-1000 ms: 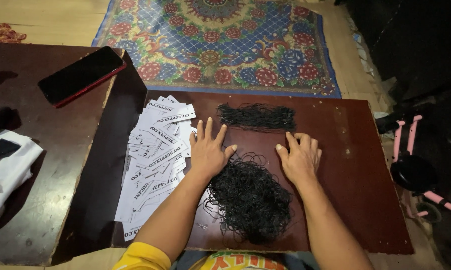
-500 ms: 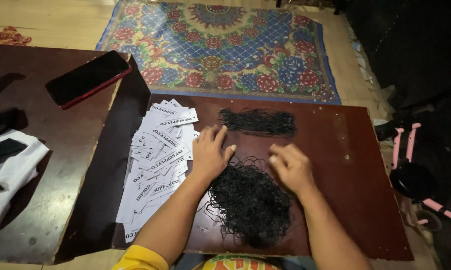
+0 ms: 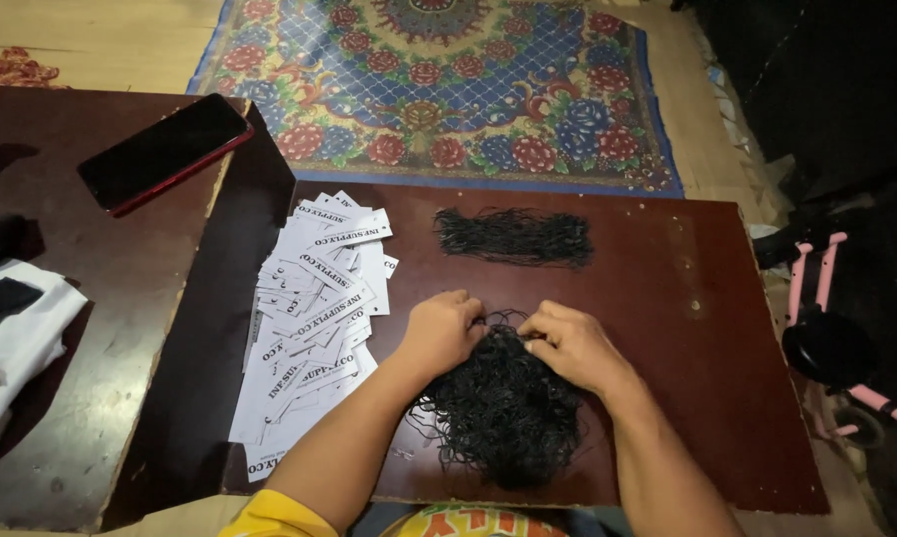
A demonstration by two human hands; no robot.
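A heap of white paper tags (image 3: 314, 318) with black print lies on the left part of the dark brown table (image 3: 707, 338), fanned out in overlapping rows from the far edge toward the near edge. Each tag is a small rectangle. The heap sits just beside the left hand (image 3: 444, 333), not touching it as far as one can tell.

Both hands work at the far edge of a tangled pile of black cords (image 3: 503, 408) that lies at the near middle of the table. The left hand is curled into a loose fist, its grip clenched on strands at the pile's top. The right hand (image 3: 568, 343) has its fingers pinched together on strands too, close beside the left; the fingertips nearly meet.

Farther back, a neat bundle of straight black cords (image 3: 513, 237) lies flat, well apart from the hands.

A second, lower table (image 3: 120, 298) stands to the left. On it lies a dark phone (image 3: 165, 151) with a red edge, and at its left side a white cloth (image 3: 16, 348) with black pieces.

Beyond the tables a patterned rug (image 3: 448, 89) covers the floor. To the right stands a pink and black frame (image 3: 836, 328), partly in shadow.
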